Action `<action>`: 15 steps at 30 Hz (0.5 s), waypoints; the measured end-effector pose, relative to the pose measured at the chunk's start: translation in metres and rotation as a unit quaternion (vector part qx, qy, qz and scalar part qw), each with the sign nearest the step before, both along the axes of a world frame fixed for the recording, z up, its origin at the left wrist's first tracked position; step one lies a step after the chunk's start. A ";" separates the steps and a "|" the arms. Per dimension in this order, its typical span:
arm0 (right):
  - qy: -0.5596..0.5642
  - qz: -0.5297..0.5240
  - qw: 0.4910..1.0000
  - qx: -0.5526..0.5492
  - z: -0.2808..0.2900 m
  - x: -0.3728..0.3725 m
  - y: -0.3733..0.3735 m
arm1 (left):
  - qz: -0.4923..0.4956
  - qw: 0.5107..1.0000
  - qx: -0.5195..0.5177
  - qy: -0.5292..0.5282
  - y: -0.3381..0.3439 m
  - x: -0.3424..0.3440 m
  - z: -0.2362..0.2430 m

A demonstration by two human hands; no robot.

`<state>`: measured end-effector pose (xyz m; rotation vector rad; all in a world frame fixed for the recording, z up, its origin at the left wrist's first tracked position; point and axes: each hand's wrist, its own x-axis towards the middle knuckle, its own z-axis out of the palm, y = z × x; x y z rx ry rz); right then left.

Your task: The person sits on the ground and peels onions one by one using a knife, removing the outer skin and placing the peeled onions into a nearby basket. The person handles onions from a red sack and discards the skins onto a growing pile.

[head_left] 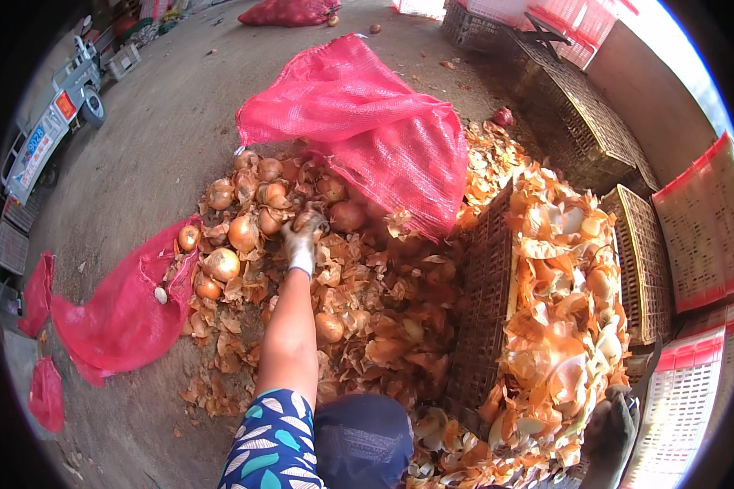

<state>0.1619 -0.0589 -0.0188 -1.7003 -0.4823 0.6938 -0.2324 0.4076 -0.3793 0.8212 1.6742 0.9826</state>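
My left hand, in a dirty pale glove, reaches forward into a heap of brown-skinned onions. Its fingers are closed around an onion, partly hidden by the glove. Close to its right sits a darker, reddish onion. Beyond the hand a pink mesh sack drapes over the far side of the heap. Loose dry skins cover the ground below the hand, with a single onion among them. No right hand can be made out.
A crate heaped with onion skins stands on the right. More crates line the wall beyond it. Another pink mesh sack lies on the left. My dark-clothed knee is near. A small vehicle stands far left.
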 end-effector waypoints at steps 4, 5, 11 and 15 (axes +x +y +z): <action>-0.028 0.038 0.998 0.038 0.006 -0.004 -0.013 | -0.003 0.846 0.016 -0.533 -0.063 -0.005 -0.001; -0.048 0.041 0.998 0.027 0.010 -0.008 -0.018 | -0.016 0.830 0.022 -0.557 -0.080 -0.004 0.020; -0.105 0.084 0.990 0.043 0.012 -0.025 -0.030 | -0.129 0.748 0.066 -0.647 -0.152 0.003 0.107; -0.104 0.092 0.990 0.008 0.012 -0.031 -0.037 | -0.271 0.907 0.176 -0.270 -0.207 0.030 0.151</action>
